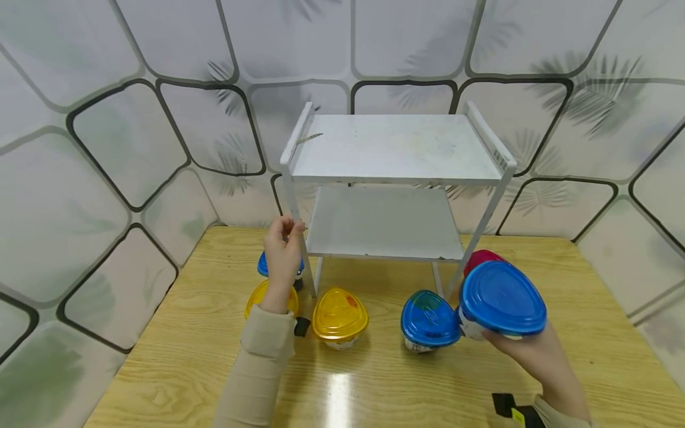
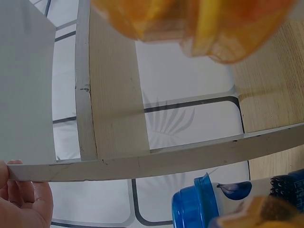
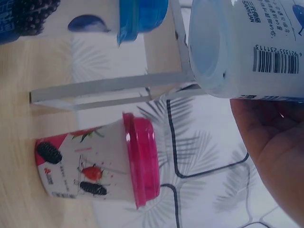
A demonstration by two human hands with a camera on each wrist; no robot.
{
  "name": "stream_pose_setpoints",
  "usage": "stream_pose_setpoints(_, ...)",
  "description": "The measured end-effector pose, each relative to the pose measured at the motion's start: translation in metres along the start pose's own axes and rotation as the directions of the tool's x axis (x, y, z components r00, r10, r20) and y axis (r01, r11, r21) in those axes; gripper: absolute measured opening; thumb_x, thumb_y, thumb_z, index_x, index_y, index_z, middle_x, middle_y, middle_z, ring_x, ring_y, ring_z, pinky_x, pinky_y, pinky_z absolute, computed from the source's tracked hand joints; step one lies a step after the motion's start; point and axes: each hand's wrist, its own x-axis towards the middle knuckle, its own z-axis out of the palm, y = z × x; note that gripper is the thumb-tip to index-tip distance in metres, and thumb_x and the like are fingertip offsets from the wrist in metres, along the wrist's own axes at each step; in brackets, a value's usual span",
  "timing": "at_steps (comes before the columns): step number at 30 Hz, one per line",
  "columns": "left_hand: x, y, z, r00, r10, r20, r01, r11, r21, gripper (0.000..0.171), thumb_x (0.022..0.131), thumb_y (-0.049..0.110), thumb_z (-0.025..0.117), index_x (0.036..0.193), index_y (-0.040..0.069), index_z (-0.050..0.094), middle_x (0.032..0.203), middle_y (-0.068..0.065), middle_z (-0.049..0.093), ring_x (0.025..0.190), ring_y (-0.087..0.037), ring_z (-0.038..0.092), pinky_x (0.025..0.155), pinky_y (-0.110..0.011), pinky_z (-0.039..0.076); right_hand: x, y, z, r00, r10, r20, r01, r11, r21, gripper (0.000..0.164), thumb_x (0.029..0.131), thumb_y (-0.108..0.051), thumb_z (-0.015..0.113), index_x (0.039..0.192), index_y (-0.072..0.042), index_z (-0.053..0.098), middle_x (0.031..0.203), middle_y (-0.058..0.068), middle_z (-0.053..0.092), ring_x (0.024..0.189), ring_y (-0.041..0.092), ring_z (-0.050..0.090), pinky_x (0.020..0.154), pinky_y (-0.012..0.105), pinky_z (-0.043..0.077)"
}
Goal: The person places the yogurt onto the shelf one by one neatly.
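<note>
My right hand (image 1: 540, 351) holds a white yogurt cup with a blue lid (image 1: 503, 297) raised above the table at the right. In the right wrist view, its barcoded side and base show beside the palm. My left hand (image 1: 283, 249) grips the left front leg of a white two-tier rack (image 1: 382, 220), with the thumb and fingers (image 2: 35, 199) around the leg. Another blue-lidded cup (image 1: 430, 321) stands just left of the held one. Behind the held cup is a pink-lidded cup (image 3: 95, 164), mostly hidden in the head view.
One yellow-lidded cup (image 1: 339, 316) stands before the rack's left side. A second yellow-lidded cup (image 1: 257, 299) and a blue-lidded cup (image 1: 263, 265) are partly hidden behind my left arm. The wooden table (image 1: 176, 351) meets a patterned backdrop (image 1: 176, 35) behind the rack.
</note>
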Motion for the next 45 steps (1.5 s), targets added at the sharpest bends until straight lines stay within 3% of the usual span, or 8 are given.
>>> stream_pose_setpoints(4, 0.003, -0.019, 0.0, 1.0, -0.005, -0.002, 0.005, 1.0, -0.003, 0.012, 0.086, 0.001, 0.054, 0.083, -0.01, 0.052, 0.075, -0.018, 0.051, 0.067, -0.016, 0.046, 0.059, -0.018, 0.038, 0.006, -0.007, 0.004, 0.998, -0.06, -0.008, 0.06, 0.998, 0.027, 0.091, 0.062, 0.015, 0.07, 0.137, -0.006, 0.024, 0.12, -0.013, 0.039, 0.103, 0.003, 0.04, 0.073, 0.015, 0.04)
stream_pose_setpoints(11, 0.003, -0.021, 0.0, 1.0, 0.019, -0.005, -0.019, 1.0, -0.001, 0.015, 0.086, 0.006, 0.056, 0.083, -0.009, 0.053, 0.074, -0.016, 0.052, 0.066, -0.016, 0.046, 0.059, -0.02, 0.038, 0.018, -0.02, 0.008, 0.987, -0.157, -0.021, 0.158, 0.982, 0.101, 0.085, 0.06, 0.022, 0.066, 0.134, -0.001, 0.03, 0.118, -0.008, 0.044, 0.103, 0.005, 0.045, 0.074, 0.014, 0.042)
stream_pose_setpoints(16, 0.003, -0.021, 0.0, 1.0, 0.017, -0.003, -0.017, 1.0, -0.001, 0.016, 0.086, 0.006, 0.055, 0.083, -0.009, 0.053, 0.074, -0.017, 0.052, 0.066, -0.015, 0.045, 0.058, -0.018, 0.037, 0.024, -0.03, 0.011, 0.977, -0.215, -0.014, 0.208, 0.922, 0.326, 0.078, 0.061, 0.029, 0.058, 0.13, 0.001, 0.034, 0.116, -0.001, 0.049, 0.101, 0.009, 0.05, 0.075, 0.017, 0.044)
stream_pose_setpoints(19, 0.002, -0.015, 0.0, 1.0, 0.019, -0.001, -0.019, 1.0, -0.005, 0.014, 0.086, 0.003, 0.054, 0.082, -0.011, 0.052, 0.074, -0.018, 0.05, 0.064, -0.014, 0.044, 0.056, -0.017, 0.035, 0.028, -0.036, 0.012, 0.97, -0.245, -0.01, 0.229, 0.89, 0.394, 0.076, 0.061, 0.03, 0.055, 0.129, 0.002, 0.035, 0.116, 0.002, 0.05, 0.101, 0.011, 0.05, 0.075, 0.018, 0.045)
stream_pose_setpoints(22, 0.0, -0.003, -0.001, 1.0, 0.016, 0.0, -0.016, 1.0, -0.001, 0.013, 0.086, -0.001, 0.053, 0.082, -0.013, 0.05, 0.073, -0.02, 0.049, 0.064, -0.013, 0.043, 0.055, -0.016, 0.034, 0.031, -0.043, 0.013, 0.969, -0.248, 0.002, 0.228, 0.895, 0.384, 0.076, 0.062, 0.029, 0.056, 0.129, 0.002, 0.034, 0.116, 0.002, 0.049, 0.101, 0.011, 0.05, 0.075, 0.018, 0.045)
stream_pose_setpoints(25, -0.002, 0.008, -0.001, 1.0, 0.014, 0.001, -0.014, 1.0, 0.017, 0.013, 0.086, -0.002, 0.052, 0.083, -0.014, 0.049, 0.073, -0.02, 0.048, 0.064, -0.011, 0.042, 0.056, -0.016, 0.034, 0.034, -0.049, 0.015, 0.974, -0.228, 0.018, 0.21, 0.924, 0.321, 0.077, 0.064, 0.027, 0.058, 0.131, 0.0, 0.032, 0.117, -0.001, 0.047, 0.102, 0.01, 0.048, 0.076, 0.017, 0.044)
stream_pose_setpoints(31, 0.002, -0.012, -0.001, 1.0, 0.014, 0.0, -0.014, 1.0, -0.005, 0.013, 0.086, 0.001, 0.054, 0.083, -0.011, 0.051, 0.074, -0.018, 0.05, 0.064, -0.013, 0.042, 0.056, -0.018, 0.034, 0.04, -0.06, 0.018, 0.98, -0.196, 0.03, 0.185, 0.958, 0.221, 0.076, 0.065, 0.022, 0.062, 0.131, 0.0, 0.031, 0.116, -0.006, 0.047, 0.101, 0.008, 0.049, 0.073, 0.018, 0.045)
stream_pose_setpoints(45, 0.004, -0.021, -0.001, 1.0, 0.009, 0.006, -0.009, 1.0, -0.006, 0.015, 0.087, 0.005, 0.055, 0.084, -0.009, 0.052, 0.075, -0.016, 0.051, 0.066, -0.015, 0.047, 0.057, -0.018, 0.038, 0.054, -0.079, 0.027, 0.964, -0.267, 0.017, 0.252, 0.928, 0.275, 0.074, 0.062, 0.023, 0.063, 0.128, 0.002, 0.037, 0.115, 0.0, 0.052, 0.1, 0.014, 0.051, 0.075, 0.019, 0.045)
